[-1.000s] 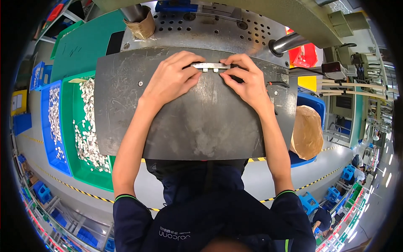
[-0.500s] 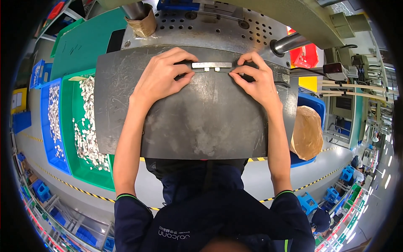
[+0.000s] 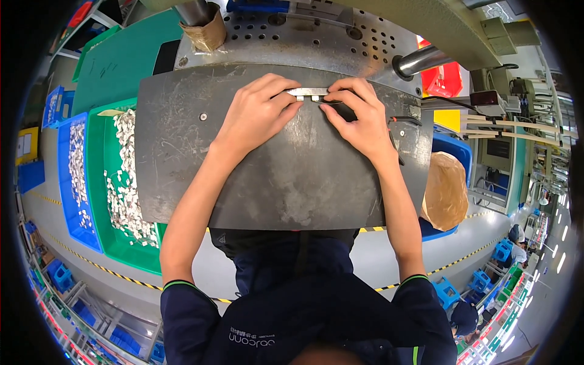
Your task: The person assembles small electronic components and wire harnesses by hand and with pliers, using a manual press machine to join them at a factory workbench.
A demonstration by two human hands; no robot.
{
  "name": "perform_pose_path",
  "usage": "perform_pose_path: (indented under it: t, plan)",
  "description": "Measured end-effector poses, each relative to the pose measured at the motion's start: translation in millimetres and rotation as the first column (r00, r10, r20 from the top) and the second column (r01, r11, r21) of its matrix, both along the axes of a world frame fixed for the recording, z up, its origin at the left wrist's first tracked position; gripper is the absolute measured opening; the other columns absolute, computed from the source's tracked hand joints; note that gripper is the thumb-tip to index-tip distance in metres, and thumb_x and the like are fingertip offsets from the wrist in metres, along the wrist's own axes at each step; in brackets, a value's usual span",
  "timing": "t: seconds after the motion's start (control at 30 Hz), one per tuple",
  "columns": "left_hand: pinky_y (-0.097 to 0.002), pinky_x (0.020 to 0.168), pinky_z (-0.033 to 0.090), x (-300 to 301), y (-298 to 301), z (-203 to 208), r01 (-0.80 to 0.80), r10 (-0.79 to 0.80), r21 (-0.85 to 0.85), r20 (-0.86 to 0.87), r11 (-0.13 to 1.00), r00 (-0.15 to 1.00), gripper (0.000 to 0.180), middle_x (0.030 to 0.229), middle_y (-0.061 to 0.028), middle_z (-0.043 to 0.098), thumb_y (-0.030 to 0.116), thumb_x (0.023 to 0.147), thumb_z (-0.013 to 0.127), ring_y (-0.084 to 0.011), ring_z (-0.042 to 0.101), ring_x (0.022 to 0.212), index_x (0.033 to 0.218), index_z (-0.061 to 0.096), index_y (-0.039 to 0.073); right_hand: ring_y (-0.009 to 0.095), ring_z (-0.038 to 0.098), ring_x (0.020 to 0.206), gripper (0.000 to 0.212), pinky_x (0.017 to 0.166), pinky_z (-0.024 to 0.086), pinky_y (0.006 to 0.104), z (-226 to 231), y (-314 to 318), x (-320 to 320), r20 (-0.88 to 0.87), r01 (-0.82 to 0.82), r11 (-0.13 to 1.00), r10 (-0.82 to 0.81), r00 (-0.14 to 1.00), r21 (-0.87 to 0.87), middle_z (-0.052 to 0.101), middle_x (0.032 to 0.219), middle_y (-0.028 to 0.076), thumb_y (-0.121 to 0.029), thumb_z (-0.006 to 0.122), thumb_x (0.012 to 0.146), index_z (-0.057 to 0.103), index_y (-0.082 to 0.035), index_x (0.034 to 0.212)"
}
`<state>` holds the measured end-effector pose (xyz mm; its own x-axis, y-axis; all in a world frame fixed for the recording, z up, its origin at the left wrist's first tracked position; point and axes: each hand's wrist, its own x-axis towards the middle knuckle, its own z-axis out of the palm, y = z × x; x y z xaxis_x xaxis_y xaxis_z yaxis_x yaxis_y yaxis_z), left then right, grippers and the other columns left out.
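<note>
A short silvery metal bar (image 3: 309,92) lies crosswise near the far edge of the dark metal work plate (image 3: 292,176). Two small white connectors sit along its near side, a thin wire running off toward the right. My left hand (image 3: 258,112) closes on the bar's left end, its fingertips curled over it and the thumb below. At the other end, my right hand (image 3: 359,118) grips with bent fingers, the thumb by the wire. Fingertips cover both bar ends. A dark tool with a reddish tip (image 3: 404,120) lies partly hidden beside my right wrist.
A green bin (image 3: 97,158) and a blue bin (image 3: 64,164), both holding many small white parts, stand at left. A perforated steel bed (image 3: 310,41) lies beyond the plate, flanked by a paper-wrapped post (image 3: 207,36) and a bare metal post (image 3: 420,61). Brown paper (image 3: 444,191) lines a right-hand bin.
Both hands have moved inward along the bar and now cover its ends. My left hand shifted right, uncovering a screw in the plate; my right hand shifted left, showing more of the dark tool.
</note>
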<state>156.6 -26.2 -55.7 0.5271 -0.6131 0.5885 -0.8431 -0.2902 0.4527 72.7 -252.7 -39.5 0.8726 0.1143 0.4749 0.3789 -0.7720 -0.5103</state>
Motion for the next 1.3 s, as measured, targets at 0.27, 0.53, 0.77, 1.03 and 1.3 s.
perform_pose_path:
  t: [0.27,0.53,0.77,1.03,1.3]
  plan:
    - [-0.0369,0.075,0.061,-0.5,-2.8,-3.1,-0.035,0.027,-0.052,-0.138,0.998,0.99,0.011,0.104,-0.0047,0.078,0.011,0.085,0.083,-0.0234,0.073,0.093,0.085,0.076,0.002,0.027,0.067,0.106,0.023,0.097,0.05,0.0387,-3.6,8.2,1.5,0.051,0.012,1.0,-0.011,0.999,-0.011,0.072,0.112,0.005,-0.006,0.087,0.08,0.075,-0.005,0.1]
    - [-0.0367,0.074,0.061,-0.7,-3.1,-1.4,-0.04,0.031,-0.058,-0.158,0.998,0.987,0.013,0.103,-0.0053,0.079,0.013,0.086,0.082,-0.0239,0.073,0.092,0.084,0.076,0.001,0.025,0.069,0.11,0.018,0.098,0.05,0.039,-6.6,9.1,1.1,0.054,0.031,0.999,-0.029,0.998,-0.024,0.074,0.116,0.005,-0.004,0.083,0.085,0.075,-0.004,0.101]
    - [-0.036,0.073,0.061,-1.0,-2.1,-0.3,-0.037,0.031,-0.047,-0.122,0.998,0.992,0.012,0.104,-0.0036,0.078,0.013,0.086,0.083,-0.022,0.073,0.09,0.084,0.078,0.003,0.025,0.069,0.11,0.017,0.099,0.05,0.0388,-8.1,7.8,0.5,0.046,0.02,0.999,-0.018,0.999,-0.029,0.074,0.116,0.005,-0.004,0.083,0.085,0.075,-0.004,0.1]
    - [-0.0362,0.074,0.061,1.1,-2.2,-1.8,-0.026,0.023,-0.038,-0.089,0.999,0.996,0.01,0.104,-0.0027,0.078,0.013,0.085,0.083,-0.0214,0.073,0.089,0.084,0.079,0.004,0.025,0.069,0.11,0.015,0.099,0.05,0.0392,-8.2,7.1,0.9,0.037,0.019,0.999,-0.017,0.999,-0.035,0.074,0.117,0.004,-0.005,0.083,0.085,0.076,-0.005,0.099]
    - [-0.0361,0.075,0.061,-0.1,-1.4,-1.3,-0.02,0.017,-0.03,-0.098,0.999,0.995,0.008,0.103,-0.0019,0.077,0.011,0.084,0.083,-0.0211,0.073,0.09,0.084,0.079,0.004,0.025,0.068,0.109,0.015,0.099,0.05,0.0386,-6.8,8.3,0.0,0.032,0.021,0.999,-0.02,0.999,-0.034,0.074,0.117,0.003,-0.006,0.083,0.085,0.076,-0.005,0.098]
